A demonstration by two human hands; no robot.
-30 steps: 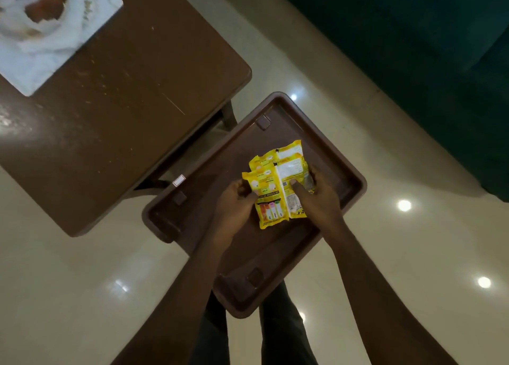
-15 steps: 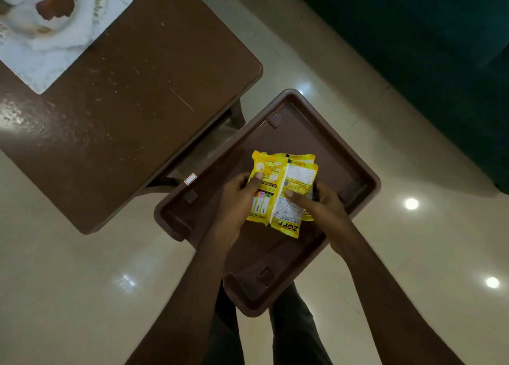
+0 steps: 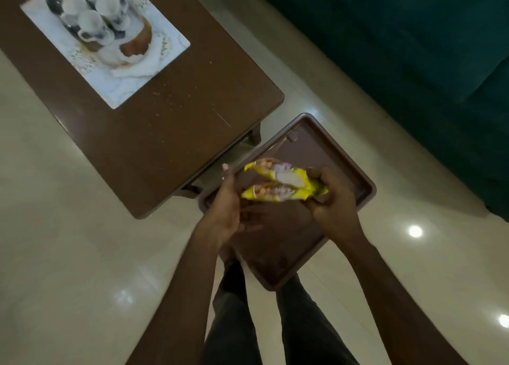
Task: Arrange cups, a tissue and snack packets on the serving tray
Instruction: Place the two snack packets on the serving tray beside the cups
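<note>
I see the right hand (image 3: 333, 202) curled round one end of yellow foil snack packets (image 3: 283, 184), held above a brown rectangular plastic tray (image 3: 316, 144). The left hand (image 3: 225, 207), fingers straight, sits just beside their other end.

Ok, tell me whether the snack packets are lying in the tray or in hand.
In hand: the right hand grips the snack packets over the tray.

Head-worn view, steeply downward; near hands
</note>
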